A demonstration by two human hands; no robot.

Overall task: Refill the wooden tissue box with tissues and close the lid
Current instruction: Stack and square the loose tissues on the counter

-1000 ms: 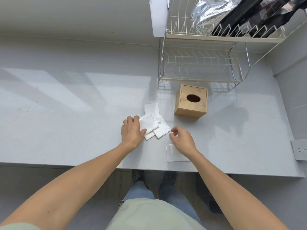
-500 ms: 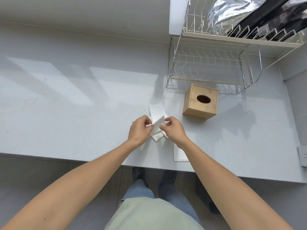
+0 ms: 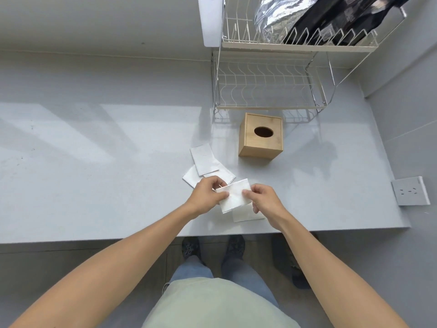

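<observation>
Bright daylight patches, soft shadows, edges warped.

Both bare forearms reach forward and converge near the middle. The left hand (image 3: 207, 196) and right hand (image 3: 264, 200) face each other, knuckles up, fingers curled. Each thumb presses against its forefinger, so the 2 hands pinch opposite edges of 1 folded tissue (image 3: 234, 196), lifted between them.

White tissues (image 3: 205, 159), tan wooden box (image 3: 260, 138), grey counter (image 3: 94, 162).
</observation>
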